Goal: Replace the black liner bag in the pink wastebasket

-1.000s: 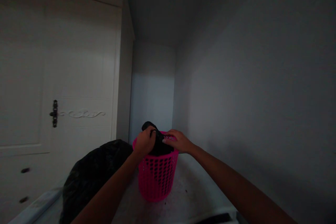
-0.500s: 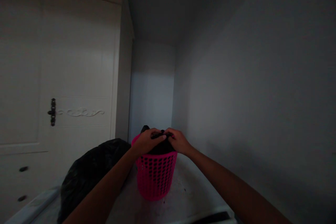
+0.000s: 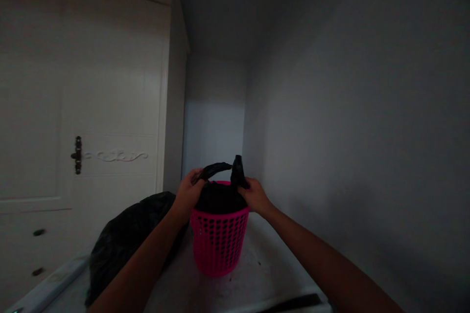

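A pink plastic basket (image 3: 219, 244) with a perforated wall stands upright on a pale surface in front of me. Inside it is a black plastic bag (image 3: 219, 199), with two handle-like strips rising above the rim. My left hand (image 3: 189, 193) is closed on the bag at the left side of the rim, near one strip that arches toward the middle. At the right side, my right hand (image 3: 255, 195) pinches the bag at the base of the other strip, which points upward. The fingertips are partly hidden by the dark plastic.
A large, full-looking black bag (image 3: 130, 230) lies left of the basket, behind my left forearm. A white wardrobe (image 3: 117, 93) with dark handles stands to the left. A plain wall (image 3: 348, 122) runs along the right. Near the front edge of the pale surface (image 3: 253, 279) is a dark strip.
My hands have moved apart from the middle of the basket to opposite sides of its rim. The bag's opening has spread, and its two strips now stand up above the rim.
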`<state>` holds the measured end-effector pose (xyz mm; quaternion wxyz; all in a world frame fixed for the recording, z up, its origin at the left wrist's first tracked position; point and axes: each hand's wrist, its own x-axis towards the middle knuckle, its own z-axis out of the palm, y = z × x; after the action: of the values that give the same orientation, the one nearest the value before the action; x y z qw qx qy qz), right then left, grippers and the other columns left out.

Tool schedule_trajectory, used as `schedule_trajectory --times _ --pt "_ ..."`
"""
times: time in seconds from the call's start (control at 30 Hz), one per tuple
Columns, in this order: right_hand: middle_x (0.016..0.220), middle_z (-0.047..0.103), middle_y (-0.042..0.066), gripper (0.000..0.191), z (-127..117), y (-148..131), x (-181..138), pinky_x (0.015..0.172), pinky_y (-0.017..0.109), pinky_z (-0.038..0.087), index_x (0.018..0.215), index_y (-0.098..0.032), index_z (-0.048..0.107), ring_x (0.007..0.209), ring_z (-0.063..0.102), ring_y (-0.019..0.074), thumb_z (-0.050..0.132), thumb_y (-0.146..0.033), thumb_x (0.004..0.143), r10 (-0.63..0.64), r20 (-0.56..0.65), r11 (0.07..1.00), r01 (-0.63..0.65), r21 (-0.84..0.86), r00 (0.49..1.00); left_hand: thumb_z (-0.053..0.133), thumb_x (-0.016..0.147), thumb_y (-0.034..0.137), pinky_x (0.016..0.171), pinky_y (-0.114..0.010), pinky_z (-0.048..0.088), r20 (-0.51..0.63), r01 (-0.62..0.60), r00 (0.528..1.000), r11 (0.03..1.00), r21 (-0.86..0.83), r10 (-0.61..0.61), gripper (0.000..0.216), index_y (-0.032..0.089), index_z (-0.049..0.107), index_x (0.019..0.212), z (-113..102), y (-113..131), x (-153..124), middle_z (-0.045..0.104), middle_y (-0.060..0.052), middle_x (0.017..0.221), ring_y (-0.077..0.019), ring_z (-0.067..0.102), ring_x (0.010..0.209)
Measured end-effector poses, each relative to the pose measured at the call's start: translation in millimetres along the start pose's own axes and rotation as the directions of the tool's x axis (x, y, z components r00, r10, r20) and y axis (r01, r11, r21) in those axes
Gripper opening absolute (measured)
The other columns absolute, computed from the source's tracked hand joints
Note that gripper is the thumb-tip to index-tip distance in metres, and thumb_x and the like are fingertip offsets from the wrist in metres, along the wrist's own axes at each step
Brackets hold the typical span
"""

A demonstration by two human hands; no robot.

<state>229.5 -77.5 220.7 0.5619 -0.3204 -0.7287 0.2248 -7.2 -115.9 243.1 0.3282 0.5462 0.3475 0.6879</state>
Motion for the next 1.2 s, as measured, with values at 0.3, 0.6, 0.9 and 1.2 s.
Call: schedule_trajectory --times 0.3,0.6,0.9,1.2 --pt "0.109 0.078 0.009 0.05 -47 -5 -10 0.09 0.037 0.055 0.104 -0.021 0.075 0.105 0.069 0.0279 0.06 -0.066 0.085 0.263 -0.22 0.886 -0.145 0.44 0.939 0.095 0.056 0.052 0.052 -0.022 0.044 -0.261 0.04 0.961 0.978 -0.207 -0.095 0.057 0.021 0.069 0.096 -35 34 -27 0.06 0.009 0.065 -0.0107 0.055 0.056" --pt "0.106 0.079 0.004 0.047 -48 -66 -15 0.088 0.035 0.051 0.116 -0.024 0.078 0.097 0.071 0.0239 0.072 -0.011 0.071 0.06 0.429 0.885 0.151 -0.441 0.901 0.079 0.072 0.074 0.059 -0.024 0.054 -0.234 0.065 0.972 0.975 0.213 -0.014 0.068 0.016 0.083 0.108 -53 40 -72 0.077 -0.007 0.09 -0.0234 0.071 0.085" --pt "0.097 0.08 0.004 0.031 -53 -51 -41 0.09 0.036 0.054 0.097 -0.02 0.082 0.095 0.071 0.0235 0.057 -0.024 0.079 0.12 0.242 0.993 -0.118 -0.02 0.963 0.086 0.072 0.036 0.097 -0.043 0.066 -0.147 0.24 0.936 0.887 -0.395 -0.319 0.055 0.031 0.073 0.126 -61 12 -120 0.078 -0.003 0.13 -0.031 0.069 0.13" --pt "0.109 0.08 0.006 0.038 -69 -33 -54 0.099 0.042 0.054 0.113 -0.024 0.08 0.103 0.071 0.026 0.078 -0.038 0.078 0.169 0.268 0.985 -0.172 -0.01 0.949 0.092 0.062 0.033 0.106 -0.044 0.06 -0.043 0.14 0.99 0.989 0.045 -0.138 0.045 0.028 0.083 0.106 -77 -9 -121 0.079 -0.008 0.126 -0.0368 0.07 0.125"
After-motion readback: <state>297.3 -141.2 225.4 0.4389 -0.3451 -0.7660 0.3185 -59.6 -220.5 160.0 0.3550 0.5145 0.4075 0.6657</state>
